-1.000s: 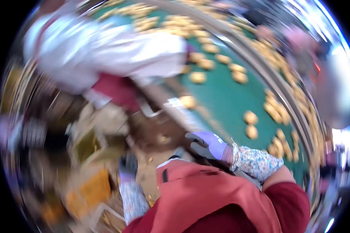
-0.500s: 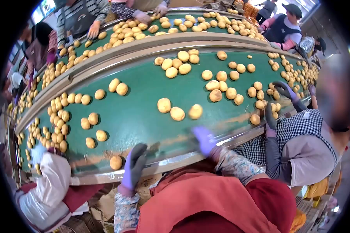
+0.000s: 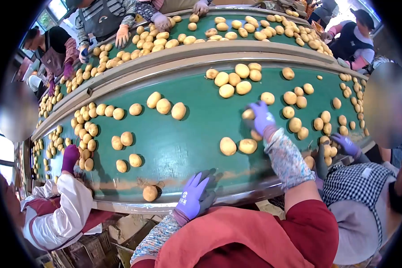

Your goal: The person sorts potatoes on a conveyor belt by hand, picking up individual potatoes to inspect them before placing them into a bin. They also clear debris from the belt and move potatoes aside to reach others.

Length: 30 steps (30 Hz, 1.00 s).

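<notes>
While the head camera looks down over a long green conveyor belt (image 3: 187, 138) scattered with pale yellow potatoes, the person's own two hands, both in purple gloves, are out over it. Their right hand (image 3: 262, 119) reaches far across the belt, fingers curled against one potato (image 3: 248, 114). Whether they truly grip it cannot be told. Their left hand (image 3: 193, 196) lies flat on the near edge of the belt, fingers spread, holding nothing. A pair of potatoes (image 3: 237, 146) sits between the two hands, and a lone potato (image 3: 150, 193) lies at the near edge, to the left. A neighbour's gloved hand (image 3: 346, 145) works at the right.

That potato looks firm, rounded and fairly weighty, with dusty skin. It is probably best cupped around its broad middle and not pinched at an end.
</notes>
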Motion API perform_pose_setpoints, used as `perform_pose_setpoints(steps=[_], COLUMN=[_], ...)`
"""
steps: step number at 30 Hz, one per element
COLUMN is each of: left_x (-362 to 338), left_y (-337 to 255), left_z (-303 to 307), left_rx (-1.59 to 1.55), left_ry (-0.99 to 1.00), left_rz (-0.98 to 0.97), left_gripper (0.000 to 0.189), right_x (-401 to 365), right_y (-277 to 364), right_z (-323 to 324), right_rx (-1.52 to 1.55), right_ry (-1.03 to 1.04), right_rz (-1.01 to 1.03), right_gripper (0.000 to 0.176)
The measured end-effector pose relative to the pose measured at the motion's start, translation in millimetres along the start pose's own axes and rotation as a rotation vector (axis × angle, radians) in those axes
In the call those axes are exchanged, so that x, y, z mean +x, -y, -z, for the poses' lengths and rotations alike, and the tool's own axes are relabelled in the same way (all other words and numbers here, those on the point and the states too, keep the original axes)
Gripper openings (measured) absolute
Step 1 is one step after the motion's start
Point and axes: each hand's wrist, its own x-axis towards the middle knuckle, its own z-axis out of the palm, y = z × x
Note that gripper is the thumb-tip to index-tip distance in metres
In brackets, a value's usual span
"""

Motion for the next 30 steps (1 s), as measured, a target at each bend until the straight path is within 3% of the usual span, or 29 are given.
perform_pose_setpoints(steps=[4, 6, 8, 11, 13, 14, 15, 16, 18, 20, 22, 24, 25, 26, 27, 28, 30], left_x=[-10, -18, -33, -52, -65, -80, -91, -94, -100, -106, -110, -100, -90, -84, -89, -103, -121], left_y=[17, 26, 41, 57, 67, 90, 101, 115, 128, 140, 134, 130, 124, 106, 113, 129, 144], left_z=[21, 37, 52, 80, 100, 107, 123, 141, 170, 184, 182, 176, 168, 174, 159, 151, 157], left_rx=[0.13, 0.22, 0.335, 0.38, 0.431, 0.516, 0.628, 0.589, 0.514, 0.588, 0.157, -0.431, -0.682, -0.964, -1.464, -1.225, -0.809], left_ry=[-0.018, -0.026, -0.05, -0.062, -0.057, -0.039, -0.037, -0.087, -0.351, -0.639, -0.738, -0.743, -0.739, -0.684, -0.696, -0.543, -0.378], left_rz=[0.035, 0.098, 0.155, 0.243, 0.28, 0.281, 0.282, 0.365, 0.519, 0.453, 0.543, 0.634, 0.532, 0.532, 0.462, 0.329, 0.12], left_gripper=[0.055, 0.056, 0.057, 0.054, 0.052, 0.052, 0.052, 0.054, 0.057, 0.051, 0.053, 0.052, 0.058, 0.063, 0.068, 0.068, 0.064], right_x=[-5, 16, 60, 183, 219, 246, 238, 203, 194, 166, 127, 55, 29, -5, -30, -45, -61], right_y=[63, 99, 125, 40, 36, 17, 25, 75, 93, 112, 142, 204, 215, 260, 262, 252, 283], right_z=[-56, -40, -12, -42, -39, -75, -81, -79, -98, -110, -118, -127, -143, -133, -139, -167, -142], right_rx=[0.099, 0.184, 0.631, 1.326, 0.987, 0.227, -0.202, -0.589, -0.494, -0.276, 0.195, 0.591, 0.429, 0.4, 0.366, 0.234, 0.202], right_ry=[0.41, 0.466, 0.433, 0.166, 0.143, -0.08, 0.05, -0.046, -0.052, -0.034, 0.026, 0.0, -0.11, 0.033, 0.209, 0.137, 0.121], right_rz=[0.449, 0.575, 0.189, 0.188, -0.061, 0.159, 0.13, 0.073, 0.038, 0.241, 0.343, 0.011, 0.151, 0.183, 0.352, 0.691, 0.662], right_gripper=[0.048, 0.045, 0.039, 0.029, 0.05, 0.066, 0.07, 0.061, 0.054, 0.046, 0.039, 0.035, 0.034, 0.031, 0.039, 0.045, 0.05])
